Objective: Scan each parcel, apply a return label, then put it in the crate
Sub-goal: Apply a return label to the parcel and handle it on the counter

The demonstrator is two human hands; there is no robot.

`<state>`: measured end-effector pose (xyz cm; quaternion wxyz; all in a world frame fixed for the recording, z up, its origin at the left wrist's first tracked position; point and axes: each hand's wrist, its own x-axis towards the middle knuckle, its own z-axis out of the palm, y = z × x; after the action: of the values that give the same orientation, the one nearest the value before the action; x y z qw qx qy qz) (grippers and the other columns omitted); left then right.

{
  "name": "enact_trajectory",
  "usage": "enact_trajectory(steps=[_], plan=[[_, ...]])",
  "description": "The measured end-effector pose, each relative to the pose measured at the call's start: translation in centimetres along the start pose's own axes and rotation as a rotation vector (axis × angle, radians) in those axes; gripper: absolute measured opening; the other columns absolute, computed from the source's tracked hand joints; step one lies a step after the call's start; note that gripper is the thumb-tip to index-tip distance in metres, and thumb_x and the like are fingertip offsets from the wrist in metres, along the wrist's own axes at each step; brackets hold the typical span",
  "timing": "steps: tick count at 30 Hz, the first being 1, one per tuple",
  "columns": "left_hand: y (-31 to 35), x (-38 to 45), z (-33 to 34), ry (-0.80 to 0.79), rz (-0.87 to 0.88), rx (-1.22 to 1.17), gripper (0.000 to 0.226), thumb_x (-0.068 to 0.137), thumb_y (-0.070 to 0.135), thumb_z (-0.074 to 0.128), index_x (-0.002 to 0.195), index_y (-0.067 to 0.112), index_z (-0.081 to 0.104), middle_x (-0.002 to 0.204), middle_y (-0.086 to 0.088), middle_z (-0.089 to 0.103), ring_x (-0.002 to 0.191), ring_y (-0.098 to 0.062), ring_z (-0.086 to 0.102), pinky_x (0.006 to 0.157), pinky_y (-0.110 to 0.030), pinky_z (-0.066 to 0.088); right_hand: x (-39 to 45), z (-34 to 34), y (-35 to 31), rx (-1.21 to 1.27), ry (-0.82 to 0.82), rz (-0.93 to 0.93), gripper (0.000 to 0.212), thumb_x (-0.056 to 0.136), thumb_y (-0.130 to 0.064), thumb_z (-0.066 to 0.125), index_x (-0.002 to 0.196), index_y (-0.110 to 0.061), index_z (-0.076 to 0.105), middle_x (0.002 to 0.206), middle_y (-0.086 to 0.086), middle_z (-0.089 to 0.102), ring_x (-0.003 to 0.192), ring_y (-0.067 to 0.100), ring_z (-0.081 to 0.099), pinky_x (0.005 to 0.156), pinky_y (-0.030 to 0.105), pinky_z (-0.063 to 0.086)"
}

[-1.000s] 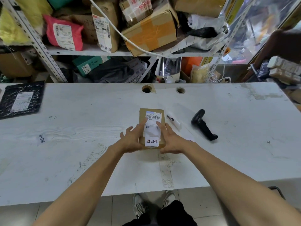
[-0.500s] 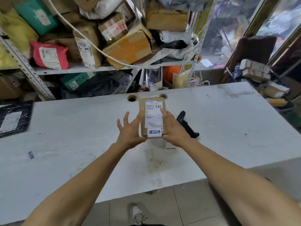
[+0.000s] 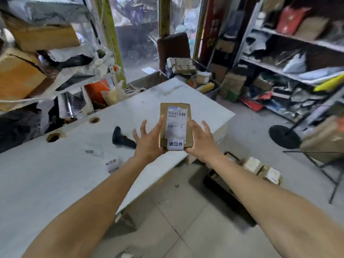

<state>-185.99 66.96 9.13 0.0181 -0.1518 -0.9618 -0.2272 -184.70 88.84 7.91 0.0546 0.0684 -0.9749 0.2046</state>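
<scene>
A small brown cardboard parcel [image 3: 176, 125] hangs in the air past the right end of the white table [image 3: 55, 175]. It carries a white shipping label with a barcode and a white return sticker at its near edge. My left hand [image 3: 149, 140] presses its left side and my right hand [image 3: 200, 138] presses its right side, fingers spread and mostly straight. The black handheld scanner [image 3: 122, 139] lies on the table left of my hands. A dark crate [image 3: 219, 185] sits on the floor below my right forearm, with pale parcels [image 3: 260, 167] at its far side.
A small strip of return stickers [image 3: 111, 163] lies on the table near my left forearm. Shelves stuffed with parcels stand at left and right. A black round stand base [image 3: 283, 135] and a folding metal frame [image 3: 325, 164] occupy the floor at right.
The parcel went from lying on the table to being lifted between both hands. My view has swung right, and the parcel now hangs beyond the table's right end, above the floor.
</scene>
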Motion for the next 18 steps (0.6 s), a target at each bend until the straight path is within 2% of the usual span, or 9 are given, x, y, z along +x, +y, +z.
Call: enact_trajectory(steps=[2, 5, 7, 10, 12, 15, 16, 18], plan=[[4.2, 0.7, 2.6, -0.05, 0.073, -0.013, 0.122, 0.077, 0.057, 0.076, 0.157, 0.037, -0.013, 0.158, 0.004, 0.037, 0.152, -0.032, -0.011, 0.116, -0.066, -0.004, -3.0, -1.9, 4.1, -0.018, 0.027, 0.112, 0.115, 0.068, -0.055, 0.072, 0.155, -0.04, -0.002, 0.158, -0.007, 0.03, 0.149, 0.038, 0.02, 0.118, 0.063, 0.014], [10.3, 1.3, 6.8, -0.124, 0.159, -0.049, 0.119, 0.077, 0.056, 0.073, 0.157, 0.039, -0.014, 0.151, 0.004, 0.045, 0.152, -0.03, -0.012, 0.117, -0.065, -0.007, -8.6, -4.9, 8.9, -0.008, 0.052, 0.265, 0.113, 0.075, -0.047, 0.076, 0.154, -0.041, -0.004, 0.163, -0.002, 0.021, 0.151, 0.036, -0.006, 0.118, 0.061, 0.009], [13.9, 1.7, 9.3, -0.187, 0.216, -0.076, 0.119, 0.077, 0.054, 0.073, 0.156, 0.04, -0.015, 0.15, 0.005, 0.045, 0.152, -0.03, -0.012, 0.117, -0.064, -0.008, -11.8, -6.3, 11.8, -0.021, 0.07, 0.336, 0.112, 0.078, -0.047, 0.076, 0.155, -0.038, -0.005, 0.165, 0.0, 0.017, 0.15, 0.034, -0.013, 0.119, 0.059, 0.007], [18.3, 2.6, 12.2, -0.259, 0.326, -0.036, 0.121, 0.078, 0.055, 0.071, 0.152, 0.043, -0.024, 0.16, 0.005, 0.033, 0.152, -0.032, -0.011, 0.116, -0.067, -0.006, -14.9, -7.3, 15.9, -0.027, 0.085, 0.439, 0.111, 0.078, -0.053, 0.073, 0.155, -0.035, -0.006, 0.163, -0.002, 0.023, 0.151, 0.034, -0.013, 0.119, 0.059, 0.006], [20.7, 3.9, 13.9, -0.296, 0.381, -0.011, 0.123, 0.078, 0.056, 0.073, 0.151, 0.044, -0.026, 0.158, 0.0, 0.036, 0.153, -0.034, -0.008, 0.117, -0.067, -0.004, -16.2, -7.8, 18.2, -0.032, 0.098, 0.508, 0.11, 0.078, -0.057, 0.072, 0.155, -0.034, -0.004, 0.161, -0.001, 0.028, 0.151, 0.034, -0.011, 0.119, 0.059, 0.005], [23.3, 6.5, 16.7, -0.347, 0.446, 0.0, 0.13, 0.08, 0.046, 0.075, 0.136, 0.053, -0.042, 0.159, 0.001, 0.037, 0.153, -0.033, -0.009, 0.116, -0.069, -0.004, -16.6, -8.0, 21.4, -0.031, 0.114, 0.586, 0.108, 0.078, -0.06, 0.071, 0.155, -0.03, 0.001, 0.159, 0.005, 0.032, 0.151, 0.036, -0.008, 0.12, 0.057, 0.003], [24.0, 7.4, 17.6, -0.363, 0.459, -0.004, 0.131, 0.08, 0.044, 0.075, 0.134, 0.054, -0.043, 0.158, 0.001, 0.038, 0.153, -0.033, -0.01, 0.115, -0.07, -0.005, -16.3, -8.0, 22.6, -0.028, 0.113, 0.604, 0.108, 0.078, -0.06, 0.071, 0.155, -0.031, 0.001, 0.159, 0.007, 0.032, 0.151, 0.036, -0.007, 0.12, 0.056, 0.003], [24.9, 9.7, 19.5, -0.394, 0.462, -0.012, 0.128, 0.081, 0.044, 0.076, 0.143, 0.049, -0.035, 0.159, 0.0, 0.037, 0.152, -0.033, -0.011, 0.116, -0.069, -0.007, -15.2, -7.9, 25.1, -0.021, 0.09, 0.633, 0.11, 0.077, -0.057, 0.072, 0.154, -0.033, -0.003, 0.16, 0.005, 0.028, 0.151, 0.034, -0.008, 0.12, 0.055, 0.002]])
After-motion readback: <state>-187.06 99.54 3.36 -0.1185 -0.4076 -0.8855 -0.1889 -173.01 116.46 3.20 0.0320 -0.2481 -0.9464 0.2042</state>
